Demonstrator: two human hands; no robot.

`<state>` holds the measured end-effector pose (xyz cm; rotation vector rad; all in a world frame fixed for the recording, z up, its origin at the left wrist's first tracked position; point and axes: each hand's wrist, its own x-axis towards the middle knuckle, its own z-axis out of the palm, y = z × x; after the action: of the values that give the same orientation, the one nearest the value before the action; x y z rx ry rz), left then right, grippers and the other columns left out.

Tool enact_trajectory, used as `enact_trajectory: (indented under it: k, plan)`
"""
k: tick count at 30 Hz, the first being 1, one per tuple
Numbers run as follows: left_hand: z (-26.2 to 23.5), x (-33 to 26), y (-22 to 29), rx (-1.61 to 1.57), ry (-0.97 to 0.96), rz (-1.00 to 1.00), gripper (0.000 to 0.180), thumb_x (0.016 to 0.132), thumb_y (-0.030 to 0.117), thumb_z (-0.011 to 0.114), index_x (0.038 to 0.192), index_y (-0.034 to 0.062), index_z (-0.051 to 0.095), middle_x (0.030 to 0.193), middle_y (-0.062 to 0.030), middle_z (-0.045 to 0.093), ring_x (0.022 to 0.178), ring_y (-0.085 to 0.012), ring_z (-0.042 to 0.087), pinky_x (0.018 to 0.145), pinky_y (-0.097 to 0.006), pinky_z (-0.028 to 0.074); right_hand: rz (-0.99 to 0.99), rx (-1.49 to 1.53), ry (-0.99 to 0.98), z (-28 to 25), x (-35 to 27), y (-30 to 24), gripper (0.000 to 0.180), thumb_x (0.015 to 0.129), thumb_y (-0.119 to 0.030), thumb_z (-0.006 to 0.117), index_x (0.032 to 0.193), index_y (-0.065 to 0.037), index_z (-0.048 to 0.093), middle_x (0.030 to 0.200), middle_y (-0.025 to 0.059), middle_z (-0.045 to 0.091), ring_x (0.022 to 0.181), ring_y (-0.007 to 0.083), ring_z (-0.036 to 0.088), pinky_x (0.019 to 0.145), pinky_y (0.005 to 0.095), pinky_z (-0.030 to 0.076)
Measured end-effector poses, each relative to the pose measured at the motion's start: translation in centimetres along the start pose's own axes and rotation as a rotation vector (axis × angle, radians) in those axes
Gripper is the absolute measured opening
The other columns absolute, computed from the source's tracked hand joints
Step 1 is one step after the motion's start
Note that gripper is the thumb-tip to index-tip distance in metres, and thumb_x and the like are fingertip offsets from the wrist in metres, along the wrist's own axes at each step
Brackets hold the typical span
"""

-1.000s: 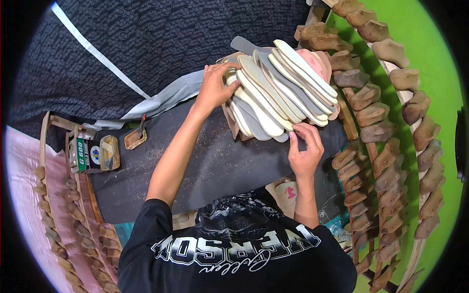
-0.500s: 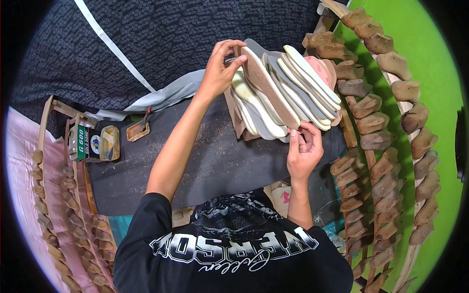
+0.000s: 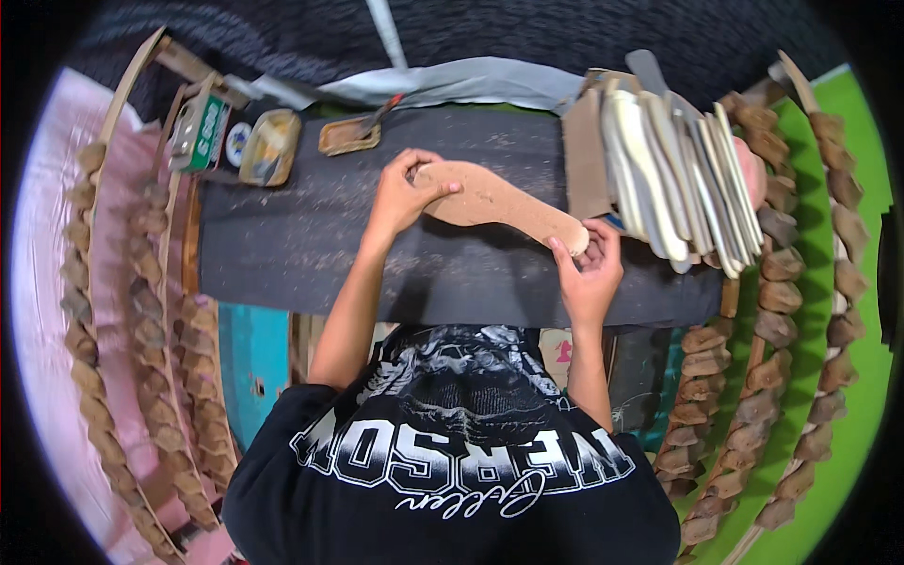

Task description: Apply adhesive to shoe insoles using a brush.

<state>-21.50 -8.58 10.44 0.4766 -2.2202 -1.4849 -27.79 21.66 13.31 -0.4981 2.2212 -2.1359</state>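
A tan insole (image 3: pixel 499 200) is stretched level between my two hands over the dark-covered table. My left hand (image 3: pixel 405 195) pinches its wider end, thumb on top and fingers curled behind. The narrower end is gripped by my right hand (image 3: pixel 591 267), thumb on the near edge, fingers partly hidden behind it. Just right of that hand, a row of white, grey and brown insoles (image 3: pixel 650 169) stands packed on edge, leaning together. Along the row's left side rises a brown cardboard panel (image 3: pixel 588 160).
Far left on the table (image 3: pixel 282 245) are a green-and-white tin (image 3: pixel 198 137), a tub with yellowish residue (image 3: pixel 271 141) and a shallow tray (image 3: pixel 341 139) with a brush resting in it. Racks of brown wooden shoe lasts (image 3: pixel 777 273) flank both sides.
Both hands have drawn one insole out of the row and brought it left over the table. The view has shifted, so the row now appears farther right.
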Motion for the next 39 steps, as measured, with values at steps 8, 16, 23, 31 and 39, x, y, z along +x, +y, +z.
enact_trajectory:
  k: [8,16,23,31,39]
  plan:
    - [-11.8,-8.2,-10.9,-0.270,-0.083,-0.551,0.044,0.088,0.017,0.090,0.123,-0.0036,0.071,0.111,-0.0088,0.079,0.100,-0.0159,0.074,0.088,-0.032,0.060,0.384,-0.043,-0.273,11.5,-1.5,10.5,0.040,0.087,-0.001,0.088,0.115,0.002,0.059,0.094,0.0105,0.073,0.083,0.0128,0.071,0.067,0.0267,0.056]
    - [-16.0,-10.2,-16.8,0.013,0.025,-0.574,0.036,0.087,0.013,0.089,0.117,-0.0038,0.078,0.099,-0.0110,0.081,0.084,-0.0133,0.075,0.076,-0.029,0.059,0.429,-0.185,-0.323,18.3,-3.3,14.5,0.023,0.093,-0.004,0.083,0.107,0.001,0.065,0.090,0.0096,0.076,0.069,0.0121,0.070,0.060,0.0286,0.056]
    - [-17.4,-9.9,-18.7,0.016,-0.011,-0.540,0.038,0.087,0.014,0.088,0.120,-0.0031,0.080,0.095,-0.0133,0.083,0.083,-0.0126,0.076,0.076,-0.029,0.058,0.480,-0.128,-0.257,19.4,-4.0,14.2,0.015,0.098,-0.001,0.075,0.110,0.004,0.069,0.096,0.0115,0.076,0.080,0.0149,0.074,0.065,0.0298,0.065]
    - [-17.7,-9.4,-19.4,-0.098,-0.041,-0.539,0.036,0.089,0.015,0.086,0.121,-0.0021,0.080,0.099,-0.0145,0.083,0.087,-0.0141,0.077,0.079,-0.029,0.059,0.485,-0.099,-0.139,19.1,-4.9,14.8,0.014,0.099,-0.002,0.073,0.112,0.005,0.073,0.101,0.0128,0.078,0.081,0.0155,0.074,0.066,0.0306,0.066]
    - [-17.4,-9.7,-21.3,-0.017,-0.045,-0.490,0.034,0.089,0.015,0.086,0.117,-0.0015,0.081,0.098,-0.0130,0.083,0.086,-0.0137,0.077,0.079,-0.029,0.059,0.292,-0.242,-0.191,19.9,-6.1,12.9,0.024,0.097,-0.010,0.082,0.112,0.003,0.070,0.100,0.0101,0.078,0.082,0.0113,0.070,0.076,0.0273,0.059]
